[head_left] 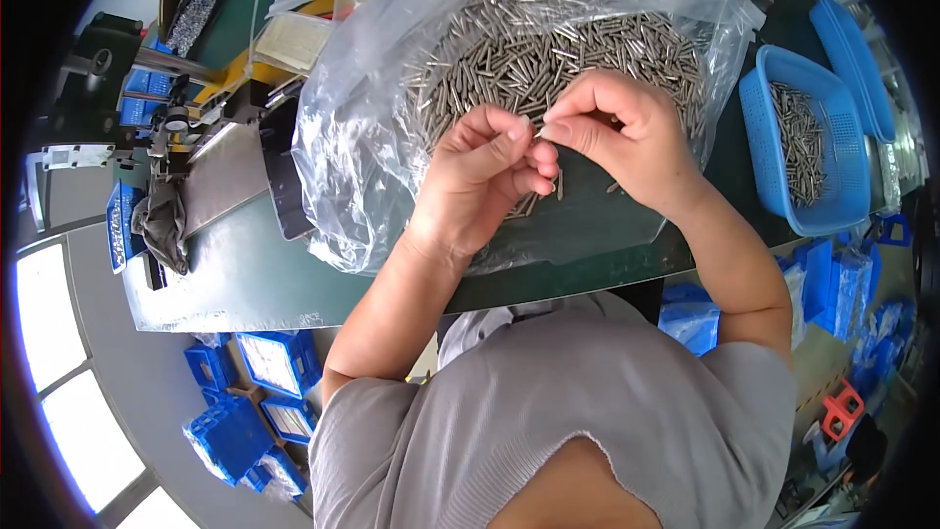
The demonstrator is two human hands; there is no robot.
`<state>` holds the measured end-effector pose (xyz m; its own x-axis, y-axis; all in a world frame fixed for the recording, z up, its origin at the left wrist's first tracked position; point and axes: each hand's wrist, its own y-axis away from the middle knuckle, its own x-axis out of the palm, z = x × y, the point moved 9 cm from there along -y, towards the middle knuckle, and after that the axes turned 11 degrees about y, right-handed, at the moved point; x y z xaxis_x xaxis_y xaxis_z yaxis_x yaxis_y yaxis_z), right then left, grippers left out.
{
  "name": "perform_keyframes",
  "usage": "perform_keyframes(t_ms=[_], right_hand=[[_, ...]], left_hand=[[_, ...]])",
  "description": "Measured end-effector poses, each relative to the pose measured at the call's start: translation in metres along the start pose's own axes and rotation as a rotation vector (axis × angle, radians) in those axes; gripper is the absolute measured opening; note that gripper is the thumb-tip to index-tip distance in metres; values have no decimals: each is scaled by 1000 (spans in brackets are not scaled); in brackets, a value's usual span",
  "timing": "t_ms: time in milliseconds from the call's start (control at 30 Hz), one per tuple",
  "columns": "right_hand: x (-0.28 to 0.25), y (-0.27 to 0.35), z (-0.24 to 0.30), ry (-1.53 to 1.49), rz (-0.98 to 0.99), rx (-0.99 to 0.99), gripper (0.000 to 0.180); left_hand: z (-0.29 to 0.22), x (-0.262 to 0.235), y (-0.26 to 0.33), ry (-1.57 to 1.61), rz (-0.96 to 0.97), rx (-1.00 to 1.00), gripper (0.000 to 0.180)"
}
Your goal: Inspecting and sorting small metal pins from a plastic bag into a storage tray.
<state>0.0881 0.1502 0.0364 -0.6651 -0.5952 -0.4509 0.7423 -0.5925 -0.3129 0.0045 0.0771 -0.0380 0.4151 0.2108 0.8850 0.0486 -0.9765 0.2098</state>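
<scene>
Above a heap of small metal pins (pixel 509 64), my left hand (pixel 480 176) and my right hand (pixel 622 137) meet fingertip to fingertip. Between the pinched thumbs and forefingers is a small metal pin (pixel 538 131), mostly covered by the fingers. The other fingers of my left hand curl loosely beneath it. The heap lies on a spread-open clear plastic bag (pixel 357 152), whose crumpled sides rise around it. A few loose pins lie near the front of the heap, just below my hands.
A blue basket (pixel 769 152) holding more pins stands at the right of the green table (pixel 578 269), beside another blue basket (pixel 852 64). A metal fixture (pixel 176 122) occupies the left side. Blue bins (pixel 279 367) sit on the floor. At the lower right is another person (pixel 867 446).
</scene>
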Motion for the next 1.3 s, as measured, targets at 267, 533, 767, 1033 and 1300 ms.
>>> perform_keyframes(t_ms=[267, 533, 767, 1033, 1300], right_hand=[[2, -2, 0, -36, 58, 94, 7], [7, -5, 8, 49, -4, -34, 15], [12, 0, 11, 98, -36, -132, 17], [-15, -9, -59, -892, -79, 522, 17], [2, -15, -52, 335, 128, 267, 12]], left_hand=[[-3, 7, 0, -50, 12, 20, 7], [-1, 4, -1, -35, 10, 25, 5], [-2, -2, -1, -76, -26, 35, 6], [-41, -11, 5, -91, -157, 339, 11], [-42, -10, 6, -52, -171, 320, 9]])
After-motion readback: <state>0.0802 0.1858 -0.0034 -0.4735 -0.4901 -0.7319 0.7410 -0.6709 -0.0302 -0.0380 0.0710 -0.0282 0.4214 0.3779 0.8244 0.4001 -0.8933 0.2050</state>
